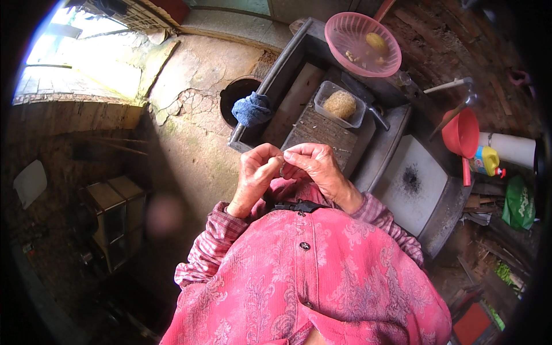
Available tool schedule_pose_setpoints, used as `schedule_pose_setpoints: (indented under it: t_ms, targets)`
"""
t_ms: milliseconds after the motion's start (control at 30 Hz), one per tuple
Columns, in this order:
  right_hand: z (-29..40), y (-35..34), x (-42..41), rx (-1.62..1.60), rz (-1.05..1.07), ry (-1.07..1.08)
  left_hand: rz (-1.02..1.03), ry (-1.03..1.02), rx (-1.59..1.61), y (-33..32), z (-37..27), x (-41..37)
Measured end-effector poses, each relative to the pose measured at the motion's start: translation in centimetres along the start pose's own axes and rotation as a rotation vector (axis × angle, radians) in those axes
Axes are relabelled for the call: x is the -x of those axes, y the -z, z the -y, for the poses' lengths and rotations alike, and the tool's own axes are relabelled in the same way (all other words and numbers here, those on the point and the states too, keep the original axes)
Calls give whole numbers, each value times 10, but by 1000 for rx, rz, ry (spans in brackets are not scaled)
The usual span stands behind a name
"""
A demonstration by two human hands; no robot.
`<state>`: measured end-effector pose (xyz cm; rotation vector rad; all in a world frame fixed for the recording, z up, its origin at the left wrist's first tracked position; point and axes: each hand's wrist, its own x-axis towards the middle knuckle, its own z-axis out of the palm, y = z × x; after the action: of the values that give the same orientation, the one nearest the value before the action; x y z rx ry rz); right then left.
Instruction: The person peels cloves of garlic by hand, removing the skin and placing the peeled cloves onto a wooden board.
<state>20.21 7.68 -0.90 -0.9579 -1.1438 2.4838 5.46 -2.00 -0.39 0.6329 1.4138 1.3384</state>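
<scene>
My left hand and my right hand meet at the fingertips in front of my chest. Thumbs and forefingers are pinched together; whether a small thing is between them is too small to tell. Just beyond them lies a wooden cutting board across a stone sink, with small pale bits on it. A clear plastic tub on the board holds a tan, rough-textured ball. Beside the tub rests a kitchen knife with a dark handle.
A pink plastic colander with a yellowish round item and pale pieces sits at the sink's far corner. A blue cloth hangs on the rim. To the right are a tap, a red dipper and a yellow bottle.
</scene>
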Motion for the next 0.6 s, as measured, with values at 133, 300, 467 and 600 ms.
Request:
schedule_pose_setpoints:
  t_ms: [133, 300, 467, 600]
  targets:
    - [-1, 5, -2, -112, -39, -68, -11, 68, 126, 3, -5, -2]
    - [1, 8, -2, -222, -28, -122, -21, 67, 155, 9, -5, -1]
    - [1, 6, -2, -209, -43, -92, 67, 82, 123, 7, -4, 2]
    - [2, 3, -2, -149, -98, -82, 59, 139, 121, 1, -13, 1]
